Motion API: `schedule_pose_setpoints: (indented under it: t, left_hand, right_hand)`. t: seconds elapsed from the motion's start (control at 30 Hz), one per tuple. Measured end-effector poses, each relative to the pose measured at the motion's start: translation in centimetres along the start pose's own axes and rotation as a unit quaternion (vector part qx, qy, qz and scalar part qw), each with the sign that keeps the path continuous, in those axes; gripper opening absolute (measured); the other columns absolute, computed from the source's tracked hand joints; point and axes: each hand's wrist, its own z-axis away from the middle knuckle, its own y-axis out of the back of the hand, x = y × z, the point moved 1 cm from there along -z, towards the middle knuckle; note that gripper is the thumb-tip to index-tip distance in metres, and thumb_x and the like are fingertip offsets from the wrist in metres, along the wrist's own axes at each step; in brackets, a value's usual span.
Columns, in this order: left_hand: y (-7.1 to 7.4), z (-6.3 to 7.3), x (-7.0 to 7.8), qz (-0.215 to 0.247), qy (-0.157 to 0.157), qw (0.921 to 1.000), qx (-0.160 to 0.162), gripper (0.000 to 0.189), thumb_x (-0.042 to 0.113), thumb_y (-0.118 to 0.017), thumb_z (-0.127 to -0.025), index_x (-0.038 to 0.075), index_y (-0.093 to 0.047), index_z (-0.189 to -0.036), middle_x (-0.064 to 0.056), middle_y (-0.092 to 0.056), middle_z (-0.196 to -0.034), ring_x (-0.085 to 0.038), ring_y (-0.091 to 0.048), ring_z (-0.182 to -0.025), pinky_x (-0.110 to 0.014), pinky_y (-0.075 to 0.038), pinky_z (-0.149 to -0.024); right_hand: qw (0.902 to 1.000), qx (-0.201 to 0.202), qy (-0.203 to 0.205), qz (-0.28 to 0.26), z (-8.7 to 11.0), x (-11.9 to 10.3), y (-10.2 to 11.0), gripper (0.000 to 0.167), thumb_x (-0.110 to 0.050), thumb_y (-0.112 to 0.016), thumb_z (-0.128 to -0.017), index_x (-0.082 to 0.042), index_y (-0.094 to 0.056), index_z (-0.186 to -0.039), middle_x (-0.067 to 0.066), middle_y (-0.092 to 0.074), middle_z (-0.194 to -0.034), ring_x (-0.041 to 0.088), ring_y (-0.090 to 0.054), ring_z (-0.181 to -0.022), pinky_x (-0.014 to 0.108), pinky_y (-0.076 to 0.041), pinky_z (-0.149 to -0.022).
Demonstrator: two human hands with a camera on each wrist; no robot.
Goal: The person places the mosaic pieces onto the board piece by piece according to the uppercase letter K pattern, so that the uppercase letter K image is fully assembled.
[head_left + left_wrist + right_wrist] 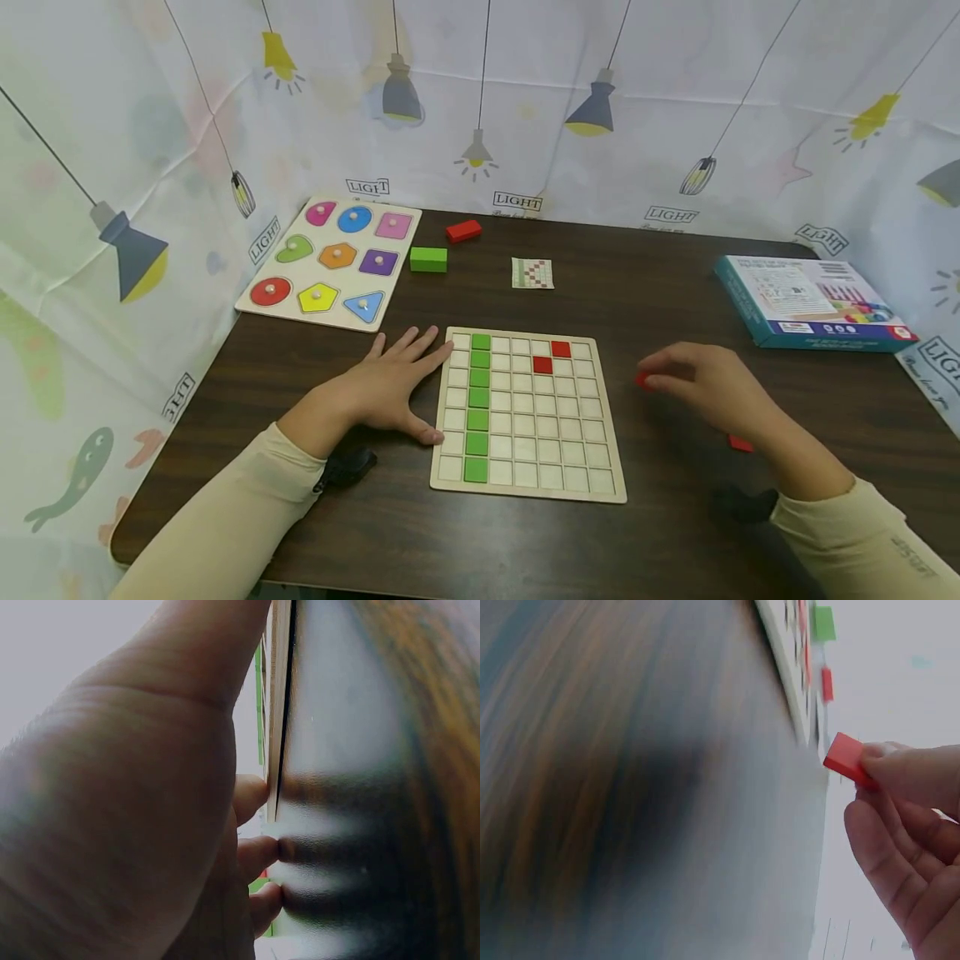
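A wooden grid board (526, 494) lies on the dark table, with a column of green square tiles (477, 397) near its left side. Two red tiles (542, 365) sit diagonally in its upper right part. Spread along the board's left edge, my left hand (382, 383) touches the frame with thumb and index finger. To the right of the board, my right hand (705, 383) pinches a red tile (846, 756) between thumb and fingers, above the table. Another red tile (740, 443) lies on the table by the right wrist, partly hidden.
A shape puzzle board (300, 315) lies at the back left. Beside it are a green block (428, 260) and a red block (463, 231). A small pattern card (532, 273) lies behind the grid board. A flat box (817, 304) rests at the back right.
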Motion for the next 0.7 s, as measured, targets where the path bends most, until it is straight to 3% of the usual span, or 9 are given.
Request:
schedule_pose_setpoints:
  t: [0.37, 0.7]
  left_hand:
    - [-0.2, -0.1, -0.3, -0.004, 0.001, 1.0, 0.0, 0.129, 0.086, -0.068, -0.068, 0.027, -0.009, -0.166, -0.005, 0.002, -0.171, -0.032, 0.005, -0.155, -0.067, 0.004, -0.116]
    - [-0.2, -0.2, -0.5, -0.008, -0.002, 1.0, 0.001, 0.128, 0.086, -0.067, -0.07, 0.026, -0.008, -0.166, -0.005, 0.003, -0.171, -0.032, 0.005, -0.155, -0.066, 0.004, -0.116]
  right_hand:
    - [0.9906, -0.059, 0.085, -0.09, -5.2, -7.1, -2.9, 0.02, -0.009, -0.079, -0.09, -0.012, -0.079, -0.11, -0.008, -0.07, -0.099, 0.013, -0.063, -0.086, 0.031, -0.057, -0.078]
    - [0.9822, -0.095, 0.126, -0.101, -7.7, -9.3, -5.3, 0.021, -0.003, -0.078, -0.089, -0.009, -0.079, -0.11, -0.005, -0.07, -0.1, 0.011, -0.065, -0.087, 0.03, -0.057, -0.078]
